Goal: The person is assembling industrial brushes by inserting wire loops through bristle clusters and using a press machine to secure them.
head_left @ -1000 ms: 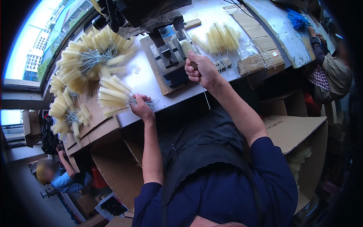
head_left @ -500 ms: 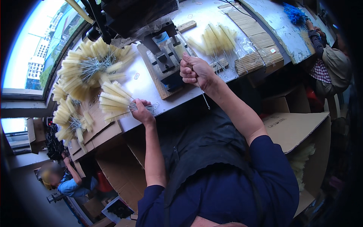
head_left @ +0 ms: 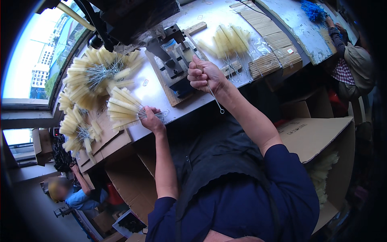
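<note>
At ten o'clock from left hand (head_left: 153,122): pale brushes (head_left: 122,108), stems (head_left: 142,113) bunched in closed fingers (head_left: 150,110), seemingly to avoid crushing | right hand (head_left: 207,75): curled tight round twisted wire (head_left: 215,97), loop (head_left: 222,111) at five o'clock

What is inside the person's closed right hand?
A twisted wire stem sticks out below the right hand, ending in a small loop. The stretch inside the fist is covered by the curled fingers and cannot be seen.

I log: left hand (head_left: 153,121), gripping a fan of pale brushes (head_left: 123,108); right hand (head_left: 207,75), closed round a wire stem (head_left: 216,99) near black metal fixture (head_left: 174,69); brush pile (head_left: 82,78), left.
</note>
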`<move>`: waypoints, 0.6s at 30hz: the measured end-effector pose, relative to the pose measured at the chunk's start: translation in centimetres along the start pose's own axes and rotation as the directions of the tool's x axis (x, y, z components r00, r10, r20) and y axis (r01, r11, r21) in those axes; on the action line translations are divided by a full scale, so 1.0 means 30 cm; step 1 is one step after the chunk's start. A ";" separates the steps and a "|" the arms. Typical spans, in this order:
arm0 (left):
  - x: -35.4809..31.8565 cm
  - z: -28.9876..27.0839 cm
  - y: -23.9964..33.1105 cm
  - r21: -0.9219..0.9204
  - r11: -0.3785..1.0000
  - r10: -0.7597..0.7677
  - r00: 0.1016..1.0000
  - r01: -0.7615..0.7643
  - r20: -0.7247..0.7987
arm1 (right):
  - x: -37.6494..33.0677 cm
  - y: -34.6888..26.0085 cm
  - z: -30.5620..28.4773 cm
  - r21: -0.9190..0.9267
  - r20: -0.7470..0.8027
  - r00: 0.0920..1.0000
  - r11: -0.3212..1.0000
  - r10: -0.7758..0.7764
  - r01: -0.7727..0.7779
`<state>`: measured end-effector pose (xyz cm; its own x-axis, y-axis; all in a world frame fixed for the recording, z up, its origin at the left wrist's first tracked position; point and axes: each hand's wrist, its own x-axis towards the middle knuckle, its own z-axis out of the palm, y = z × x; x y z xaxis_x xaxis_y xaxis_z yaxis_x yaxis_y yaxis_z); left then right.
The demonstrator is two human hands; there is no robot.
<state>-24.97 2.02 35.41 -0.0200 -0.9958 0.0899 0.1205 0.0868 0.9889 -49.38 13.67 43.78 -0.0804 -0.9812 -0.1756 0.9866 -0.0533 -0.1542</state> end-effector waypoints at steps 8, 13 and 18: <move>0.026 -0.031 -0.009 -0.084 0.990 -0.114 0.993 0.113 -0.018 | -0.048 -0.017 0.024 -0.163 -0.041 0.999 0.987 0.005 -0.011; -0.057 -0.024 0.032 -0.201 0.956 -0.205 0.977 0.214 0.066 | -0.079 -0.127 0.021 -0.747 -0.294 0.860 0.661 -0.416 0.065; -0.175 0.026 0.084 -0.228 0.936 -0.242 0.961 0.268 0.136 | -0.047 -0.300 -0.013 -0.945 -0.076 0.634 -0.147 -0.769 -0.292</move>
<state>-25.34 7.48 37.54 -0.1832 -0.9735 -0.1370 0.3335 -0.1926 0.9229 -58.21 15.60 45.03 -0.8209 -0.5672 -0.0666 -0.2559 0.4696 -0.8450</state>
